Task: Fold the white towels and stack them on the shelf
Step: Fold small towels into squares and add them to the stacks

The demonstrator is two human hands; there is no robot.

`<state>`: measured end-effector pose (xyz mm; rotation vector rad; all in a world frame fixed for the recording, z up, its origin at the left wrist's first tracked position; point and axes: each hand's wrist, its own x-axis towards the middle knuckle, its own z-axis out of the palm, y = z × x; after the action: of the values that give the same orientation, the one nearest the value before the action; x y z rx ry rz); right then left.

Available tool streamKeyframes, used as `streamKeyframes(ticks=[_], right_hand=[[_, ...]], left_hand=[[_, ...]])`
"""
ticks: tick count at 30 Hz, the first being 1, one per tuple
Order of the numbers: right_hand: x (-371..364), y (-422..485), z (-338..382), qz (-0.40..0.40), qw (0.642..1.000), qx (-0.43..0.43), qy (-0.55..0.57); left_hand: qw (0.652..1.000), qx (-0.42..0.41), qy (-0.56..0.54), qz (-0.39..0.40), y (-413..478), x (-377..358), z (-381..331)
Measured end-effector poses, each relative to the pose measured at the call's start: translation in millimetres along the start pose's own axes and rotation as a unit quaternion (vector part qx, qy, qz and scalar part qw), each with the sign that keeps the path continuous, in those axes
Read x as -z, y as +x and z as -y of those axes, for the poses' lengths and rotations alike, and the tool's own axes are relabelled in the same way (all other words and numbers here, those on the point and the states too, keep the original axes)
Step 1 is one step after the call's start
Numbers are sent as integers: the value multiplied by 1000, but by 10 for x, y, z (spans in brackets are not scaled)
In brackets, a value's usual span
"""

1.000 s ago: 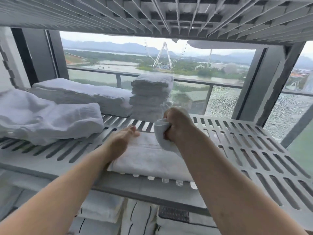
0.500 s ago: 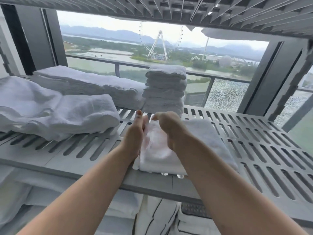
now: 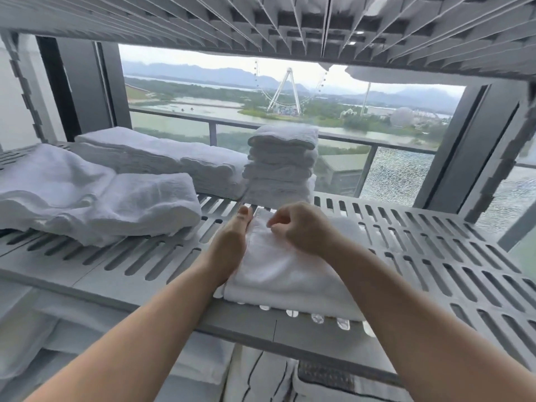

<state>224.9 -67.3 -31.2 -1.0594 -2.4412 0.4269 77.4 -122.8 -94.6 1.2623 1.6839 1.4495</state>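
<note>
Towel (image 3: 278, 274) on shelf (image 3: 435, 256), just in front of stack (image 3: 282, 166). Left hand (image 3: 232, 242), fingers straight, braces its edge, likely squaring the fold. Right hand (image 3: 304, 227) curls on top, grip unclear.

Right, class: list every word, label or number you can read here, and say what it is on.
None readable: the folded towel, the towel stack, the slotted shelf and the view through the window carry no legible words, labels or numbers.

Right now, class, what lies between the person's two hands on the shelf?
A strip of the folded white towel separates the left hand and the right hand, seen in the head view.
</note>
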Motion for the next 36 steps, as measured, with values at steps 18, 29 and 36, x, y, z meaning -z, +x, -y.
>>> streamKeyframes(ticks=[18, 29, 36], right_hand=[[-281, 492, 125, 23, 994, -25, -107], [-391, 571, -174, -36, 996, -83, -14], [-330, 606, -134, -98, 990, -104, 10]], left_hand=[[955, -41, 276, -105, -230, 317, 46], [974, -20, 215, -68, -276, 235, 10], [986, -53, 150, -50, -386, 246, 13]])
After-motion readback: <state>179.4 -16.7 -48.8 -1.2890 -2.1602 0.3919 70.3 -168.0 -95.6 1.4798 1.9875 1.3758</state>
